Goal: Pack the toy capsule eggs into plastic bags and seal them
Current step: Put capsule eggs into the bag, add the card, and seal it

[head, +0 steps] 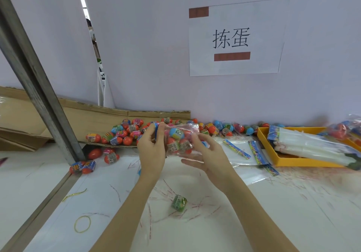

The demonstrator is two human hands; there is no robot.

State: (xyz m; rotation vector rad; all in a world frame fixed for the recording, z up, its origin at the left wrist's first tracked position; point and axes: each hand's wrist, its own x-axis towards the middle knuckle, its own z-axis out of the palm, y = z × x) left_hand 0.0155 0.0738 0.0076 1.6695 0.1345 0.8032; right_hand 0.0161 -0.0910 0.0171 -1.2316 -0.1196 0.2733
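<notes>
A clear plastic bag (178, 140) packed with toy eggs is held up above the surface (273, 212), just above the middle of the view. Its long axis runs roughly side to side, from about 9 o'clock to 3 o'clock, with the right end tilted a little upward; which end is the mouth cannot be told through the crinkled film. Inside, a blue egg sits at the top and several orange ones lie below it.

The left hand (151, 150) grips the bag's left end, fingers curled round it with the thumb in front. The right hand (205, 154) holds the right end and underside, fingers bent against the film and the lower fingers spread beneath.

Behind the bag, toward 10 o'clock, a heap of loose eggs (125, 132) lies on a flattened cardboard sheet (97, 119); more eggs line the wall toward 2 o'clock. At 6 o'clock from the bag a single green egg (179, 203) rests on the surface among scattered twist ties. A yellow rubber band (82, 223) lies at 7 o'clock. At 3 o'clock lie flat empty bags (244, 154) with colourful header strips, and past them a yellow tray (289, 161) holding a stack of more bags. A paper sign (236, 36) hangs on the wall at 1 o'clock.
</notes>
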